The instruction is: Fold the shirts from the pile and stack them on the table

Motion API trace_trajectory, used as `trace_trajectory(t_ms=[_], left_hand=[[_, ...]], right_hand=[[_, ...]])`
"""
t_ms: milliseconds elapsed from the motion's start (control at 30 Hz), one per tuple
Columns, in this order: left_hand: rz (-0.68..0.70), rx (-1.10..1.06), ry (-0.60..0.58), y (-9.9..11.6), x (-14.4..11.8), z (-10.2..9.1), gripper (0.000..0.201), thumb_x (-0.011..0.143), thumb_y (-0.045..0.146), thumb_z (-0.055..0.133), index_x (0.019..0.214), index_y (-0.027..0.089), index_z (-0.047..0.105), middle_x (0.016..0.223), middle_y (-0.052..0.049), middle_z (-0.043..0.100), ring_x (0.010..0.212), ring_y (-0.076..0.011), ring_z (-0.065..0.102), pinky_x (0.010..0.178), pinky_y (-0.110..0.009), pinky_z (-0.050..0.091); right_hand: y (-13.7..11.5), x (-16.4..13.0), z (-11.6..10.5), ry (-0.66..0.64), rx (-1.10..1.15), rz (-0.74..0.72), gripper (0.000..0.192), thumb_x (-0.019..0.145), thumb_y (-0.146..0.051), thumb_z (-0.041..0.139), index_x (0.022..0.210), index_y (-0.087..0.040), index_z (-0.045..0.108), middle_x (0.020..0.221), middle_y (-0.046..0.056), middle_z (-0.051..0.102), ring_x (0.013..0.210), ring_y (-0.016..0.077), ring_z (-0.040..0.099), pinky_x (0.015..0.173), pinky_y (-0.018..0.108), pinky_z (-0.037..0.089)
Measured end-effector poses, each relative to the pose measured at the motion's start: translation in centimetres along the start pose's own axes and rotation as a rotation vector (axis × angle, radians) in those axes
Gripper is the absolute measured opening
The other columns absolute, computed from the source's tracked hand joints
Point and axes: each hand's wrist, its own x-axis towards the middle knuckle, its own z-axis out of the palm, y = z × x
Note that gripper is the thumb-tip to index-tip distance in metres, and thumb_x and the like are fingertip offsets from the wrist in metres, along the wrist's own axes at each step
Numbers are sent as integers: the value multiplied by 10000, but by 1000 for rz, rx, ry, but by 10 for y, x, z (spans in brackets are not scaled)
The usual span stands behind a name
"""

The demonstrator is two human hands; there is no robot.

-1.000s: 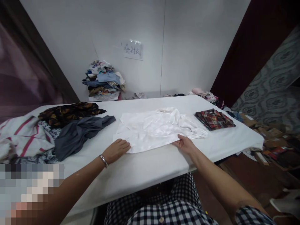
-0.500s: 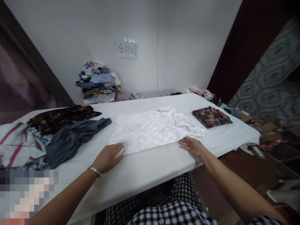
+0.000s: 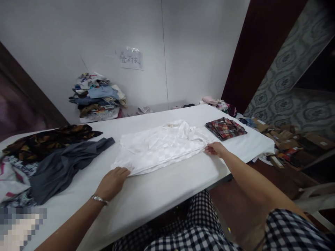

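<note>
A white shirt (image 3: 162, 146) with a faint check weave lies spread on the white-covered table (image 3: 172, 184), its near edge running between my hands. At the near left corner, my left hand (image 3: 113, 181), with a silver bracelet on the wrist, closes its fingers on the fabric. My right hand (image 3: 216, 150) pinches the shirt at the right end of that edge. The near edge shows layered fabric, slightly raised. Just beyond my right hand lies a folded red-and-black plaid shirt (image 3: 226, 128).
To the left lie a dark grey garment (image 3: 68, 165), a black-and-gold patterned one (image 3: 52, 139) and a white one with red stripes (image 3: 12, 181). A tall clothes pile (image 3: 96, 94) stands against the wall. Cardboard boxes (image 3: 288, 139) sit on the right.
My right hand has moved from resting by the shirt's edge to gripping its right end. The near edge looks lifted. The camera view has turned slightly right.
</note>
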Motion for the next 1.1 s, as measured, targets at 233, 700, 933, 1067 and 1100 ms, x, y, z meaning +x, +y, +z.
trace_trajectory(t_ms=[233,700,933,1067,1100], left_hand=[[44,-54,-25,34,-36,-3,404,793,12,404,982,223,692,1018,-73,697,918,-229,611,788,-376,505],[-25,-124,44,29,-53,9,360,843,124,502,1159,245,626,1144,-54,676,1018,-218,615,847,-359,507],[-356,-282,133,-11,-14,-10,360,903,442,453,1108,218,647,1101,-53,696,950,-203,652,850,-337,513],[-577,-267,80,-48,31,-2,304,886,328,479,1075,177,664,1125,-72,683,985,-207,639,896,-330,495],[-559,-243,71,-54,43,3,310,877,290,489,1111,168,652,1176,-81,664,1069,-217,608,951,-336,467]], right_hand=[[5,-10,-21,54,-139,-61,173,840,-128,611,684,-141,538,559,38,643,384,79,523,366,167,375],[-4,-41,-2,1,-1184,-761,371,881,-500,466,865,-204,689,879,105,715,809,263,680,672,350,515],[39,-20,72,-310,-1243,-1206,609,896,-594,420,1402,-257,459,1504,79,357,1407,304,268,1106,510,301],[68,14,73,-261,-1382,-1203,589,915,-601,366,1419,-302,427,1528,60,295,1415,307,236,1116,572,235],[73,19,72,-249,-1390,-1215,581,922,-594,355,1425,-309,416,1533,53,281,1416,301,232,1121,570,225]])
